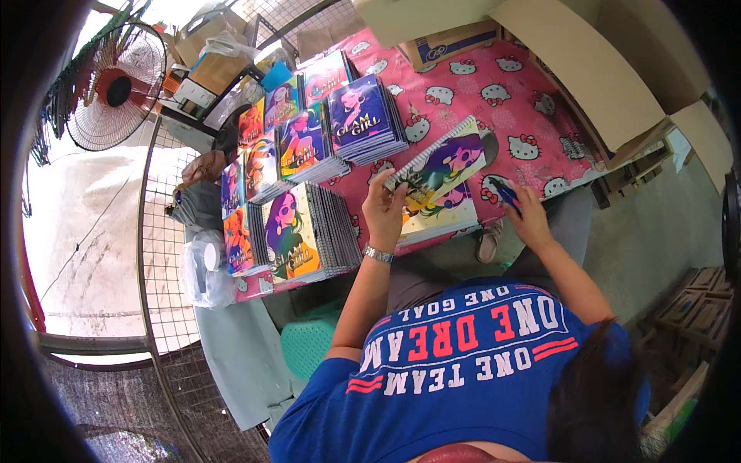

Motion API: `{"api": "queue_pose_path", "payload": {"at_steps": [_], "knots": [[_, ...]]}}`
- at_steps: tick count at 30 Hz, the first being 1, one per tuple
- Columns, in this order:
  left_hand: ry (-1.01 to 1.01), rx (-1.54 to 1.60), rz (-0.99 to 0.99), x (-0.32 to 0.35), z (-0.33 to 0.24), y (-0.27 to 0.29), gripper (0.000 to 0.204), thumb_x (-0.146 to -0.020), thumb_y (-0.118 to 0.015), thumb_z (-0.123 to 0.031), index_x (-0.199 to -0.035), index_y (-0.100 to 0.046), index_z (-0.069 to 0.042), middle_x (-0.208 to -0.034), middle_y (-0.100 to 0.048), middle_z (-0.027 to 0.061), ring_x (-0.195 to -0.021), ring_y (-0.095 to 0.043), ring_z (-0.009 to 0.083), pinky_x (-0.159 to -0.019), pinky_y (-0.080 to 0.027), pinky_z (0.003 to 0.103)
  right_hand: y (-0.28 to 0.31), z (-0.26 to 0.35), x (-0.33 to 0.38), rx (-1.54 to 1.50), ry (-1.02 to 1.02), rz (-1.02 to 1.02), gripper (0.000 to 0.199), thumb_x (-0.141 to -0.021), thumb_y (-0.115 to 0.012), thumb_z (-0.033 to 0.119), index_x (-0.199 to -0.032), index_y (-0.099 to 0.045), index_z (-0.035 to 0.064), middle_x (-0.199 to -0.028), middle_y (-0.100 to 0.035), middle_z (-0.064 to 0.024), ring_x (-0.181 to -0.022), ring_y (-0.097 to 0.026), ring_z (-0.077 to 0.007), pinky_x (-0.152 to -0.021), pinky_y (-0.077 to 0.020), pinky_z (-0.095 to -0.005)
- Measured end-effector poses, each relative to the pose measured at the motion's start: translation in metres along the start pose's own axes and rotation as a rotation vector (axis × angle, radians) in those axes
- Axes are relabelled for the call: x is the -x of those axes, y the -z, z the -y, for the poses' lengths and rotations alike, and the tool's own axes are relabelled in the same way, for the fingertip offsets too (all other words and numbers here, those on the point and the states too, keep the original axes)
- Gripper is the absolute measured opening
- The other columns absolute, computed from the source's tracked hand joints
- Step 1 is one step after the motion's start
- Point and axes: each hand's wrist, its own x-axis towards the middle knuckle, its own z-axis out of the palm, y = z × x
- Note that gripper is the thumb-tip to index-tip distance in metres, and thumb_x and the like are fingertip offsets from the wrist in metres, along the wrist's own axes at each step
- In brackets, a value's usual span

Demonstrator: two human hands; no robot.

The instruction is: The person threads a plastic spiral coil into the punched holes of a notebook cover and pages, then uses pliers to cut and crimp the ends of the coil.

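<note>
My left hand (384, 208), with a metal watch band at its wrist, grips one end of a spiral notebook (448, 163). The notebook is raised and tilted, its wire coil along the upper left edge and a colourful drawn figure on its cover. Under it lies a small pile of similar notebooks (451, 216) by the near table edge. To the right of that pile my right hand (529, 220) is closed round a small dark blue tool (505, 194), whose exact kind I cannot make out. The tool is apart from the notebook.
Several stacks of notebooks (297, 231) in varied cover colours cover the table's left side. The pink patterned tablecloth (463, 92) shows beyond. An open cardboard box (587, 69) stands at the far right, a fan (117, 91) at the far left. A plastic bag (202, 270) hangs near the left corner.
</note>
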Motion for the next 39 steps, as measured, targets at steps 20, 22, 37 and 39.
{"api": "queue_pose_path", "payload": {"at_steps": [20,22,37,39], "knots": [[-0.164,-0.238,-0.076,0.006,-0.012,0.008,0.030,-0.081,-0.063,0.011,-0.106,-0.072,-0.002,-0.090,-0.067,0.0039,-0.076,-0.061,0.0074,-0.067,-0.049,0.023,0.000,0.158,-0.037,-1.252,-0.145,0.541,0.060,-0.076,-0.076,0.021,-0.130,-0.057,0.0051,-0.117,-0.059,-0.0182,-0.107,-0.060,-0.0294,-0.093,-0.0481,-0.0369],[-0.189,-0.393,-0.063,-0.005,-0.061,0.020,0.027,-0.080,-0.066,0.009,-0.104,-0.072,-0.003,-0.094,-0.070,0.0067,-0.080,-0.063,0.0100,-0.069,-0.050,0.024,0.003,0.150,-0.038,-0.988,0.058,0.407,0.061,-0.074,-0.076,0.020,-0.130,-0.057,0.0061,-0.118,-0.059,-0.0176,-0.110,-0.060,-0.0306,-0.096,-0.0470,-0.0373],[-0.018,-1.285,0.101,-0.080,-0.054,0.205,0.045,-0.086,-0.058,-0.023,-0.129,-0.055,-0.010,-0.133,-0.054,0.0192,-0.126,-0.047,0.0379,-0.107,-0.036,0.046,0.039,-0.033,-0.113,0.041,0.016,0.098,0.047,-0.078,-0.072,0.029,-0.119,-0.060,0.0095,-0.117,-0.058,-0.0148,-0.112,-0.056,-0.0348,-0.092,-0.0475,-0.0459],[0.072,-1.385,0.040,-0.061,-0.051,0.225,0.057,-0.088,-0.060,-0.029,-0.141,-0.047,-0.016,-0.143,-0.045,0.0235,-0.135,-0.039,0.0400,-0.113,-0.031,0.045,0.060,-0.074,-0.148,0.160,-0.095,-0.081,0.041,-0.082,-0.068,0.029,-0.118,-0.062,0.0098,-0.122,-0.057,-0.0151,-0.113,-0.056,-0.0351,-0.091,-0.0488,-0.0474]]}}
